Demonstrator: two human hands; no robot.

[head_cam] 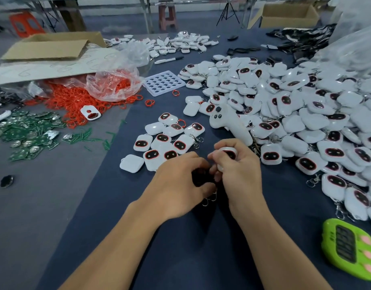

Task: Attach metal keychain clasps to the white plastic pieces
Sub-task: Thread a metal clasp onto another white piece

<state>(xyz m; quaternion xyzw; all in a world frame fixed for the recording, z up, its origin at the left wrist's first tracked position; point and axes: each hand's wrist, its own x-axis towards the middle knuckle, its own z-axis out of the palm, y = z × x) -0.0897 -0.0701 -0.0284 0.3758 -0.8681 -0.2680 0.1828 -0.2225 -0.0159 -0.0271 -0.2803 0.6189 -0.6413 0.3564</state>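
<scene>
A big heap of white plastic pieces [306,114] covers the right of the dark blue bench [176,254]. In front, the fingers of the right hand [241,176] curl round one white piece [228,154]; those of the left hand [178,185] are curled beside it, their hold hidden. Behind stands a stool [167,15].

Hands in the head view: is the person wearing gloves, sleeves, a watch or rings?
No. The left hand and right hand are bare, with no gloves. The left forearm and right forearm are uncovered down to the bottom edge of the picture, so no sleeves show. There is no watch or band at either wrist. No ring shows on the visible fingers, though some are hidden.
</scene>
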